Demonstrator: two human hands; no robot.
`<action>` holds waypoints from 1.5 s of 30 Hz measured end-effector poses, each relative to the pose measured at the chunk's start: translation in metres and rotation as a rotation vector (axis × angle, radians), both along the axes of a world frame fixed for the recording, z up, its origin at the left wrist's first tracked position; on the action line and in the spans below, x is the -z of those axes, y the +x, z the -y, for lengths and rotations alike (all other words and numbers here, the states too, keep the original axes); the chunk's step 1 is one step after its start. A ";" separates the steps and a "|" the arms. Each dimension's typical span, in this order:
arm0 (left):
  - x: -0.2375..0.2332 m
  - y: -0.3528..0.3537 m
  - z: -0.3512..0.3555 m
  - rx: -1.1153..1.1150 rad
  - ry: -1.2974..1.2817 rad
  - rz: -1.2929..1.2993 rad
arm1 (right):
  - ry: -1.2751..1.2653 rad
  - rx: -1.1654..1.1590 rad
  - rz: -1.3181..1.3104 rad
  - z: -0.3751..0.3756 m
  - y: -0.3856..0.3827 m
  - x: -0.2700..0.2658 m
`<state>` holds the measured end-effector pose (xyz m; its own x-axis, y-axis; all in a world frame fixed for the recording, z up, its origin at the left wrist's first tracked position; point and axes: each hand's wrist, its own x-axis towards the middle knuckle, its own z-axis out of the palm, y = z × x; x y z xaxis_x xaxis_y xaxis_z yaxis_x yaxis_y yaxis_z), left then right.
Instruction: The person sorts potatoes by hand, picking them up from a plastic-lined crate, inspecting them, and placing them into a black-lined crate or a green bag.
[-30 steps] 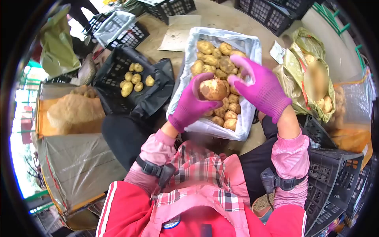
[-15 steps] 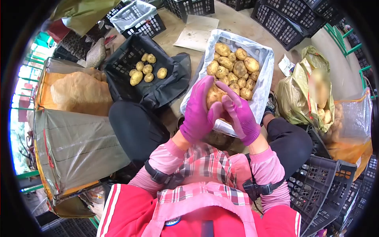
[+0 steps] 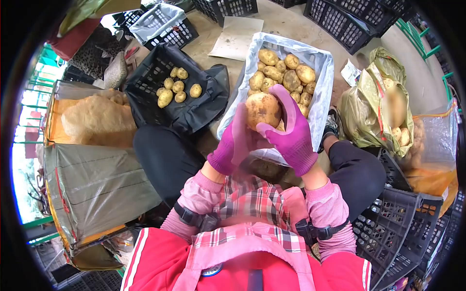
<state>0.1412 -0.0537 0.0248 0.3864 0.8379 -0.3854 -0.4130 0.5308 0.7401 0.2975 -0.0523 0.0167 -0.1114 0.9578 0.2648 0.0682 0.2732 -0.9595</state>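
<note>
Purple gloves [image 3: 295, 144], pink sleeves [image 3: 329, 206], plaid apron [image 3: 245, 198], white-striped red top [image 3: 162, 257]

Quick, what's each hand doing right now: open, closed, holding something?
Left hand: against the large potato; whether it grips can't be told.
Right hand: closed on the same large potato.

The right hand [image 3: 297, 138] curls thumb and fingers about a big potato [image 3: 262, 110] with soil marks, while the left hand [image 3: 231, 141] lies against its left side, both in purple gloves. Behind them sits a white-lined crate [image 3: 324, 82] with loose potatoes [image 3: 291, 80] in it. Off to the left, a black-lined crate [image 3: 141, 104] holds a few smaller ones; on the right slumps an olive sack [image 3: 356, 107], and a pale flat sheet [image 3: 236, 39] lies on the floor [image 3: 284, 24] beyond.
</note>
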 end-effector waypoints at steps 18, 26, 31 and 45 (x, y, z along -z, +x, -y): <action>0.014 -0.016 -0.007 0.078 -0.039 0.433 | -0.072 -0.052 -0.229 -0.002 -0.003 -0.013; 0.005 -0.003 0.007 -0.032 0.224 0.232 | -0.232 -0.056 -0.166 -0.009 0.015 -0.028; -0.007 -0.010 -0.003 -0.133 0.513 -0.119 | -0.020 -0.050 -0.043 -0.004 0.006 -0.003; 0.009 0.007 0.002 -0.349 0.769 -0.512 | -0.160 -0.047 -0.172 0.000 -0.003 -0.009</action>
